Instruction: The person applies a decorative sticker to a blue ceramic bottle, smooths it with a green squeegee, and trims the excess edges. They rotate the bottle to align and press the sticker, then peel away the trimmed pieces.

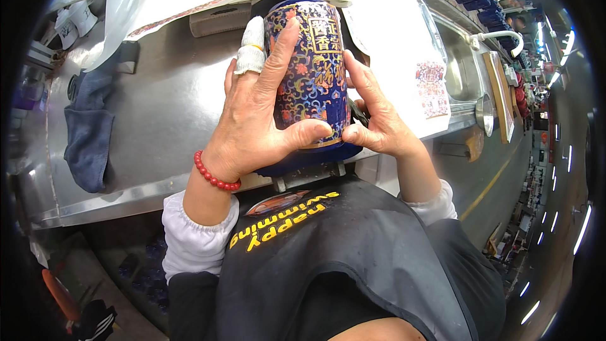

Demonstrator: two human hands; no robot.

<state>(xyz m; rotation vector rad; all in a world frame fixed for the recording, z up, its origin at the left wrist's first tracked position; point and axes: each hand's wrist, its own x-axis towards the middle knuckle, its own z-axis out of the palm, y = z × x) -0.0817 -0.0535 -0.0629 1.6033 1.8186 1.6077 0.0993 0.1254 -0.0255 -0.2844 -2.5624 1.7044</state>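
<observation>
A dark blue bottle lies between my hands, its metallic neck pointing away from me. Colourful floral and gold patterns cover its side, with a framed panel of characters near the shoulder. My left hand grips the left side, thumb across the lower front and fingers stretched along the body. One of its fingers wears a white wrap, and a red bead bracelet circles the wrist. My right hand holds the right side, its thumb near the lower edge. The bottle's underside is hidden.
White sheets cover the far part of the steel table; printed patterns show on the right. A blue cloth hangs toward the table's left front edge. Right of the sheets are a sink and wooden boards.
</observation>
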